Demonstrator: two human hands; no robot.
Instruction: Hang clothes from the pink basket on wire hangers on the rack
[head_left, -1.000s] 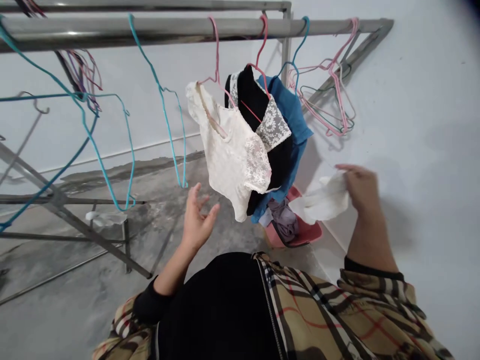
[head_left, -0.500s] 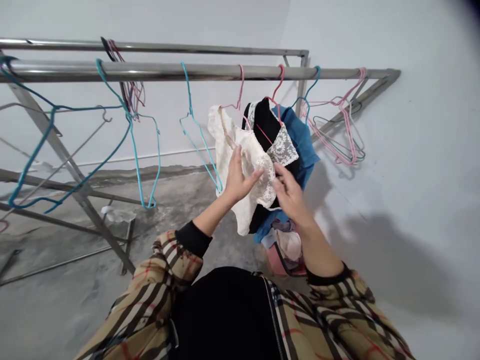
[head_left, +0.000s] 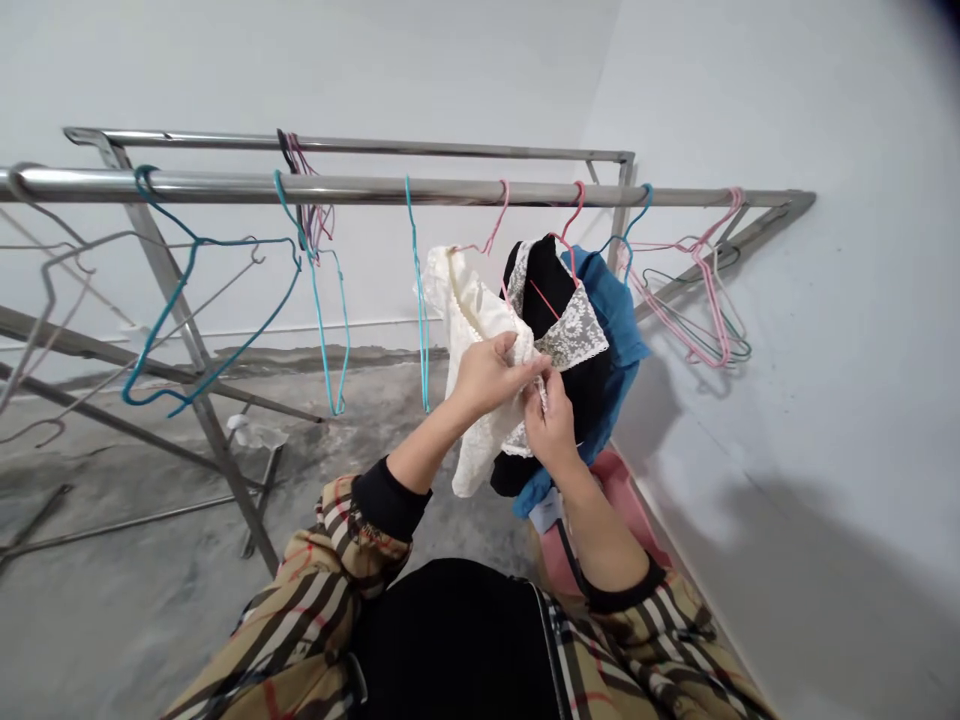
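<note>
A white lace top (head_left: 478,440) hangs from a pink hanger (head_left: 496,225) on the front metal rail. My left hand (head_left: 491,376) is closed on the top's lacy front part, with the thumb above the cloth. Right beside it, my right hand (head_left: 551,420) pinches the same lace, and the fingertips of both hands nearly meet. Behind the top hangs a black garment with a white lace collar (head_left: 574,328) on a red hanger (head_left: 576,215). Farther back is a blue garment (head_left: 619,310) on a blue hanger (head_left: 637,220).
Turquoise hangers (head_left: 420,300) and a teal hanger (head_left: 199,240) hang on the rail (head_left: 352,188) to the left. Pink hangers (head_left: 712,290) hang at its right end by the wall (head_left: 847,350). A pink basin (head_left: 622,500) stands on the floor below my right arm.
My hands have come together on the white lace, my left moving right and lower, and both now grip it bunched. The camera view has shifted, showing more of the left rail.
</note>
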